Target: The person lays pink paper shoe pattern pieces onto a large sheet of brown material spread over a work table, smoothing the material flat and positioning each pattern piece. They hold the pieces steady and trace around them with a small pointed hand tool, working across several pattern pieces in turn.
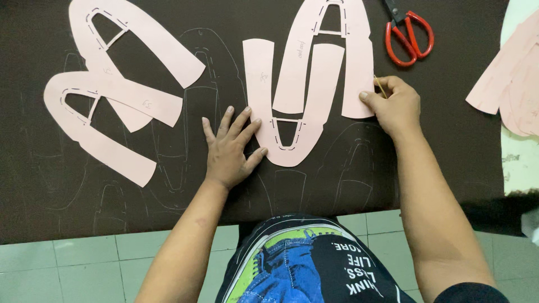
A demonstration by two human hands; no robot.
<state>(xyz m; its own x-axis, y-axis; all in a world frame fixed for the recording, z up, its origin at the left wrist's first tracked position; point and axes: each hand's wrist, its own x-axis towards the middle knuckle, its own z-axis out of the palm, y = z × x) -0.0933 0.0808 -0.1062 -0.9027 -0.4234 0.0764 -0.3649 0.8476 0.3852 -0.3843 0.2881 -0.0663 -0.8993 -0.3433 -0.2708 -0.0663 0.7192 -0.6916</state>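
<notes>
A dark brown sheet [438, 140] lies spread on the floor, marked with faint traced outlines. Two overlapping pink paper templates [314, 84] lie on it at the centre. My left hand [230, 148] is pressed flat with fingers spread on the left edge of the lower U-shaped template [261, 90]. My right hand [396, 104] rests at the right edge of the upper template [359, 62] and pinches a thin yellowish stick [380, 86].
Two more pink U-shaped templates [112, 95] lie overlapped at the left. Red-handled scissors [409, 35] lie at the top right. Further pink pieces [508, 78] sit on a white surface at the right edge. Pale green floor tiles [84, 264] run along the near side.
</notes>
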